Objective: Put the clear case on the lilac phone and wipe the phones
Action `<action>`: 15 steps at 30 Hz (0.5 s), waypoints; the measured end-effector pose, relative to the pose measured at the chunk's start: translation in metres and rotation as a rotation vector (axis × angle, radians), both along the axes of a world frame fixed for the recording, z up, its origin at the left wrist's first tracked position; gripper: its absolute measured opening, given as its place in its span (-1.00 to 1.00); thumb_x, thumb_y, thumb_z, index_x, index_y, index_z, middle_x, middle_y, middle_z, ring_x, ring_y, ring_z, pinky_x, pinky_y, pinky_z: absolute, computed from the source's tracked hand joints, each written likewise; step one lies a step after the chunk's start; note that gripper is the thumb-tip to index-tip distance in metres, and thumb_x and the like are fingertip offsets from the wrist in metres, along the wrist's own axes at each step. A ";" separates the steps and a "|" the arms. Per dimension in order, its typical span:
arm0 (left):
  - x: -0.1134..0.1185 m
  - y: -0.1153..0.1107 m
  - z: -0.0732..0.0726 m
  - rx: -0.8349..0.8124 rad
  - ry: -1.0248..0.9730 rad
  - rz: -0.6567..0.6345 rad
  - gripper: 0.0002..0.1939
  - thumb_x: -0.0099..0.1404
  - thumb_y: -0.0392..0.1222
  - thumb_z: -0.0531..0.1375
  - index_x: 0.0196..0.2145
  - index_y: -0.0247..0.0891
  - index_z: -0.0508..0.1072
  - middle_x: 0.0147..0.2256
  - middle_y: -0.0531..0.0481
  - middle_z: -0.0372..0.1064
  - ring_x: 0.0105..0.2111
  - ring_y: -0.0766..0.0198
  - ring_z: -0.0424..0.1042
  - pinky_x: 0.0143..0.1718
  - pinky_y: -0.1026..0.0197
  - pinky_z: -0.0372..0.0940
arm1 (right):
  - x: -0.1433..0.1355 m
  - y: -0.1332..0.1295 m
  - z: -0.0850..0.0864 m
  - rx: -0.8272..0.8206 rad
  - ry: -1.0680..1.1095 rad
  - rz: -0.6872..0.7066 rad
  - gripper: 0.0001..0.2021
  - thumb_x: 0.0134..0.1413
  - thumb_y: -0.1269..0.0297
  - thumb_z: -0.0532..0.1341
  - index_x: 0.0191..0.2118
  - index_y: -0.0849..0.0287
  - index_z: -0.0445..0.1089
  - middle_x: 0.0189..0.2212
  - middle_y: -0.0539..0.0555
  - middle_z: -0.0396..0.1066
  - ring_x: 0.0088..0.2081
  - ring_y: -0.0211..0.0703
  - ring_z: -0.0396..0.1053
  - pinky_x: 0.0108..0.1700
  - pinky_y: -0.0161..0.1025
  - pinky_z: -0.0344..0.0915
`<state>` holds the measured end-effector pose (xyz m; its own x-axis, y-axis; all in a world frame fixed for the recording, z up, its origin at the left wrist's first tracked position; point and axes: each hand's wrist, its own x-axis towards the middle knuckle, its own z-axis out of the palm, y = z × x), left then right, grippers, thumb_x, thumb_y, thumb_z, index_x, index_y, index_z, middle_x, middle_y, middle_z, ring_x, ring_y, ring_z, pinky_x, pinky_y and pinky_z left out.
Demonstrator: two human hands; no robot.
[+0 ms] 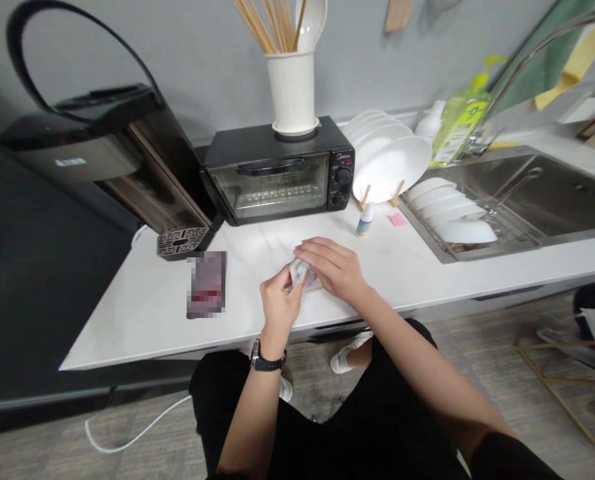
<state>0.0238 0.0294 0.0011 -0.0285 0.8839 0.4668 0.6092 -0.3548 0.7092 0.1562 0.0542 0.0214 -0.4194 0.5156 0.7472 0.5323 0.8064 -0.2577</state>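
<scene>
Packet [298, 268], whitish and crumpled-looking, is between both hands, just over the near part of the counter [127, 320], perhaps so that anything dropped lands there, not on the floor. The left hand [281, 293] is narrowed on it, thumb at the near face, seemingly to keep it still. The right hand [338, 270] arches over from the other side, fingers together, which probably steadies the top; whether they pinch it I cannot tell, as they hide part of it. Beyond the right hand a bottle [364, 221] stands upright near a pink slip [397, 219], likely for easy reach. A dark slab [210, 273], blurred, lies left of the left hand, presumably kept apart from the handling. Beyond both hands, the oven [277, 187] bears a cup [292, 90], which seems to save counter space.
</scene>
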 end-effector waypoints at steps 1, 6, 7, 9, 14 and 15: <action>0.001 0.000 0.000 0.000 -0.008 -0.003 -0.85 -0.02 -0.19 0.04 -0.61 -0.34 0.24 -0.71 0.13 0.03 -0.67 0.50 0.02 -0.62 0.40 0.00 | 0.000 0.000 -0.002 -0.036 0.080 -0.057 -0.72 -0.03 0.41 -0.09 -0.14 0.18 0.12 -0.19 0.06 0.20 -0.11 -0.26 0.09 -0.09 -0.18 0.10; 0.001 0.006 -0.005 0.009 -0.040 -0.001 -0.86 -0.03 -0.19 0.05 -0.60 -0.33 0.26 -0.70 0.13 0.06 -0.67 0.49 0.01 -0.64 0.39 -0.01 | -0.017 -0.015 0.007 -0.211 0.295 -0.266 -0.72 -0.03 0.43 -0.12 -0.16 0.19 0.13 -0.23 0.10 0.22 -0.17 -0.20 0.15 -0.15 -0.17 0.15; 0.000 0.007 -0.007 0.014 -0.044 0.006 -0.87 -0.04 -0.20 0.05 -0.60 -0.32 0.25 -0.71 0.12 0.06 -0.68 0.48 0.01 -0.65 0.38 -0.01 | -0.022 -0.018 0.010 -0.219 0.285 -0.289 -0.73 -0.04 0.43 -0.12 -0.16 0.19 0.13 -0.22 0.11 0.21 -0.15 -0.19 0.13 -0.13 -0.16 0.14; -0.002 0.010 -0.012 0.024 -0.050 0.022 -0.89 -0.05 -0.24 0.05 -0.65 -0.31 0.24 -0.73 0.13 0.05 -0.70 0.48 0.00 -0.67 0.37 -0.03 | -0.030 -0.021 0.014 -0.193 0.199 -0.277 -0.73 -0.04 0.42 -0.10 -0.17 0.19 0.14 -0.20 0.09 0.19 -0.09 -0.17 0.06 -0.07 -0.11 0.05; -0.008 0.013 -0.014 0.044 -0.055 0.035 -0.83 -0.10 -0.36 0.01 -0.77 -0.31 0.14 -0.78 0.12 0.03 -0.74 0.49 0.02 -0.69 0.37 -0.03 | -0.030 -0.011 0.010 0.025 -0.144 0.038 -0.73 -0.05 0.42 -0.07 -0.17 0.16 0.15 -0.17 -0.03 0.19 -0.03 -0.26 -0.05 0.03 -0.12 -0.13; -0.008 0.012 -0.012 0.047 -0.055 0.038 -0.86 -0.11 -0.36 0.02 -0.75 -0.32 0.16 -0.77 0.12 0.06 -0.73 0.49 0.04 -0.69 0.37 -0.03 | -0.026 -0.007 0.008 0.054 -0.170 0.074 -0.73 -0.05 0.43 -0.07 -0.16 0.15 0.13 -0.15 -0.05 0.17 -0.02 -0.28 -0.06 0.03 -0.13 -0.12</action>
<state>0.0155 0.0419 -0.0111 -0.0886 0.8588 0.5046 0.5836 -0.3658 0.7250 0.1301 0.0468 0.0293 -0.5770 0.4400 0.6881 0.5034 0.8550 -0.1246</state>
